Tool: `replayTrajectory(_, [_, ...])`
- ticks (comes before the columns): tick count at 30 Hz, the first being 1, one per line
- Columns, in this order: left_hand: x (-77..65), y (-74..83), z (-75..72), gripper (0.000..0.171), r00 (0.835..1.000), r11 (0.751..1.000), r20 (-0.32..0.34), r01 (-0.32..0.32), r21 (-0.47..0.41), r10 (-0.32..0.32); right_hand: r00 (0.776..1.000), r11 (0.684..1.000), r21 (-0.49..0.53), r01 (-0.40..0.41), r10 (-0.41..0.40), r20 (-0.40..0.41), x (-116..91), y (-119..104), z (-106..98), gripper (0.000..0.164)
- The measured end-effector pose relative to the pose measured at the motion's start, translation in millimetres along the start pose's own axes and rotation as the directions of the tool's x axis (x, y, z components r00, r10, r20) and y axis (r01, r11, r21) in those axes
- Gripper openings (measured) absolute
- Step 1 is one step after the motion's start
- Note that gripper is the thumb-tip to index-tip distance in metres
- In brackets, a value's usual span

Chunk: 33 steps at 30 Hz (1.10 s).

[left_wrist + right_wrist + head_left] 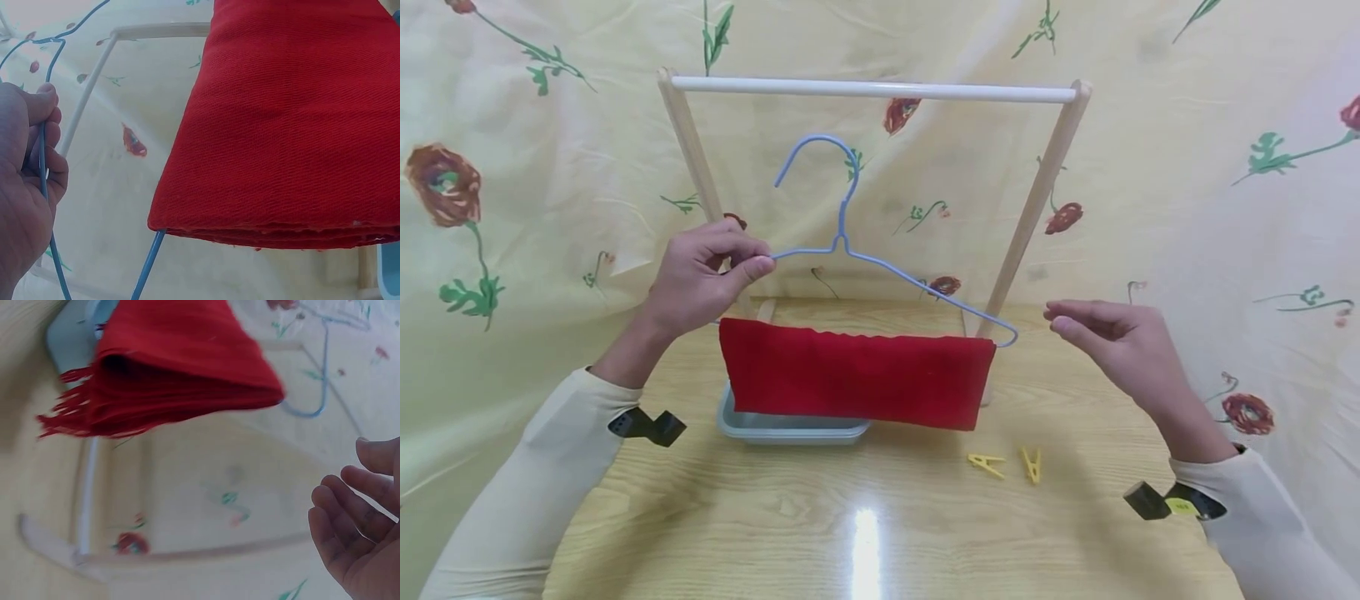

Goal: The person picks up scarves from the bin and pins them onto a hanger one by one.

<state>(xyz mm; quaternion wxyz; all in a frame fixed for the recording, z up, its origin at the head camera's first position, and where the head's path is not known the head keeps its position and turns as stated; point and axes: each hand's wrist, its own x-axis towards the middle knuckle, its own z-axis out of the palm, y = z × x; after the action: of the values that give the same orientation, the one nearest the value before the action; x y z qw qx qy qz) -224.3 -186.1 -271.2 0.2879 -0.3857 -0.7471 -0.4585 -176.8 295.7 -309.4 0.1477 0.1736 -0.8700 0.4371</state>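
Observation:
A blue wire hanger (pixel 891 268) is held up in the air, its hook pointing up. My left hand (pixel 711 271) grips its upper wire at the left shoulder; in the left wrist view the fingers (pixel 47 134) curl round that wire. Over the hanger's lower bar hangs a folded red cloth (pixel 857 375), several layers thick, with fringe (pixel 75 406) showing at one edge in the right wrist view. My right hand (pixel 1120 342) hovers off the hanger's right end, fingers loosely bent and nothing between them.
Behind the hanger stands a wooden rack with a white top rail (pixel 872 87). A pale blue tray (pixel 790 433) sits on the wooden table (pixel 737 517), partly hidden below the cloth. Two yellow clothespins (pixel 987 465) lie at its right. Flowered fabric (pixel 1210 233) covers the background.

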Motion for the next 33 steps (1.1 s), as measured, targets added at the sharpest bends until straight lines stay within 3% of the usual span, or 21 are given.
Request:
replayTrajectory(6, [-0.4, 0.9, -1.7, 0.013, 1.000, 1.000, 0.001, 0.008, 0.005, -0.008, 0.996, 0.996, -0.048, -0.073, 0.075, 0.042, -27.8, 38.2, 5.5, 0.028])
replayTrajectory(14, [-2.7, -0.1, -2.7, 0.012, 1.000, 0.999, 0.006, 0.029, 0.018, -0.029, 0.965, 0.964, -0.084, -0.251, 0.256, 0.052, -67.4, 79.9, 28.2, 0.036])
replayTrajectory(23, [-3.5, -1.2, -0.7, 0.012, 0.999, 0.998, 0.012, 0.050, 0.028, -0.051, 0.908, 0.910, -0.107, -0.401, 0.410, 0.085, -99.5, 102.4, 44.6, 0.045])
replayTrajectory(28, [-4.5, -2.1, -0.1, 0.012, 0.999, 0.999, 0.015, 0.039, 0.019, -0.039, 0.901, 0.891, -0.196, -0.409, 0.428, 0.066, -109.8, 109.2, 50.8, 0.047])
replayTrajectory(33, [-5.1, -1.7, 0.4, 0.012, 0.999, 0.999, 0.020, 0.037, 0.020, -0.037, 0.880, 0.865, -0.227, -0.447, 0.471, 0.062, -121.7, 112.2, 58.2, 0.049])
